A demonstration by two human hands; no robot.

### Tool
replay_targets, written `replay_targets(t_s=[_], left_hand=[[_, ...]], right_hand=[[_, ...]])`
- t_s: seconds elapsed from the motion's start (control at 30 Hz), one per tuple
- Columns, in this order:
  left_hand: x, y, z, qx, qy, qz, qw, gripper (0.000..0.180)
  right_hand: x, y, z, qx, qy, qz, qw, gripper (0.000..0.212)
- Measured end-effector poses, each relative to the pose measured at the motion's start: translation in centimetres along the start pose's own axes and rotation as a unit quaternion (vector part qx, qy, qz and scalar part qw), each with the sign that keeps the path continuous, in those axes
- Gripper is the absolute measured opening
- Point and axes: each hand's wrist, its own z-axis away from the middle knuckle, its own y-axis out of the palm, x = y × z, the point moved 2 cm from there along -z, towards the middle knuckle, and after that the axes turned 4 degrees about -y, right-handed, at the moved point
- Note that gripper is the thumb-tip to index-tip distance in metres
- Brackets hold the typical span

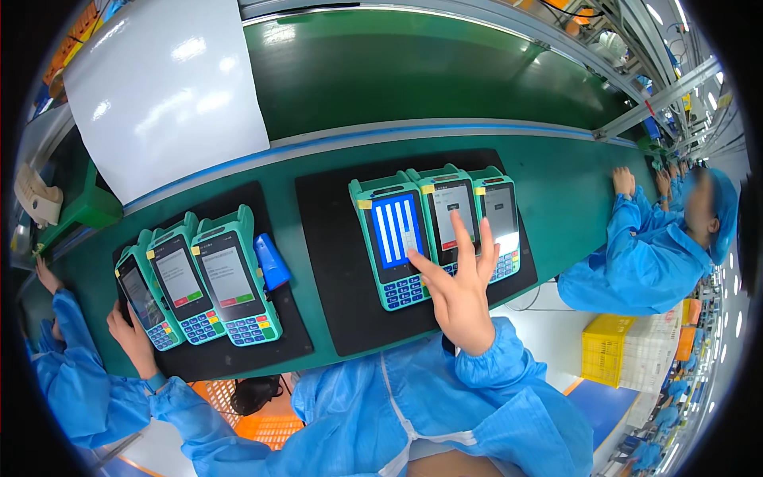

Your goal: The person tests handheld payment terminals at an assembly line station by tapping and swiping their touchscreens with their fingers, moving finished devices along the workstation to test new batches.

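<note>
Two groups of three green handheld payment terminals lie on black mats. My right hand (465, 306) is over the right group, fingers spread, with nothing held. Its thumb reaches the lower screen of the left terminal (389, 238), which shows white bars on blue. The other fingers extend over the middle terminal (449, 208) and the right terminal (501, 211). My left hand (133, 340) rests beside the leftmost terminal (143, 298) of the other group, fingers extended along its edge. Beside it are a second terminal (181, 278) and a third (226, 274), both with lit screens.
A blue object (272, 262) lies beside the left group. The mats (326, 262) rest on a green bench. Beyond a rail are a dark green surface (429, 71) and a white sheet (167, 95). Co-workers in blue sit on both sides; a yellow crate (606, 350) stands at right.
</note>
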Motion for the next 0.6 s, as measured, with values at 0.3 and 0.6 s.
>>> replay_targets(t_s=[0.3, 0.6], left_hand=[[0.6, 0.7, 0.0, 0.002, -0.012, 0.002, 1.0, 0.041], [0.9, 0.8, -1.1, 0.085, -0.058, 0.071, 0.992, 0.046]], right_hand=[[-0.3, 0.5, -2.4, -0.057, -0.004, 0.001, 0.998, 0.035], [4.3, 0.6, -2.8, -0.04, -0.044, -0.037, 0.998, 0.034]])
